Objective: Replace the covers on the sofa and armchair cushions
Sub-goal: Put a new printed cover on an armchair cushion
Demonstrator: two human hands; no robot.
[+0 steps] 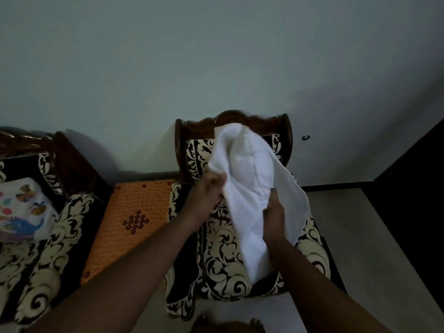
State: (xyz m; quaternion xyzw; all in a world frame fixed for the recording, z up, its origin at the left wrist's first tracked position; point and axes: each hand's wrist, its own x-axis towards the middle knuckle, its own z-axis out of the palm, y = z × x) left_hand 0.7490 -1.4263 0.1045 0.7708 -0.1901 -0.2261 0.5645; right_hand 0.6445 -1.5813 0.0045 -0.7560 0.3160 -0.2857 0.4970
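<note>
White cushion (249, 188) in both hands' grip, R fingers (274, 191) mostly hidden.

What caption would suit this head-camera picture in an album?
Both hands, left and right, grip a white cushion above a patterned armchair.

The armchair (230, 260) stands on the pale floor (355, 236), draped in black-and-cream patterned fabric. Just beside it, a small table's orange mat (129, 227) lies flat.

No legible text anywhere.
</note>
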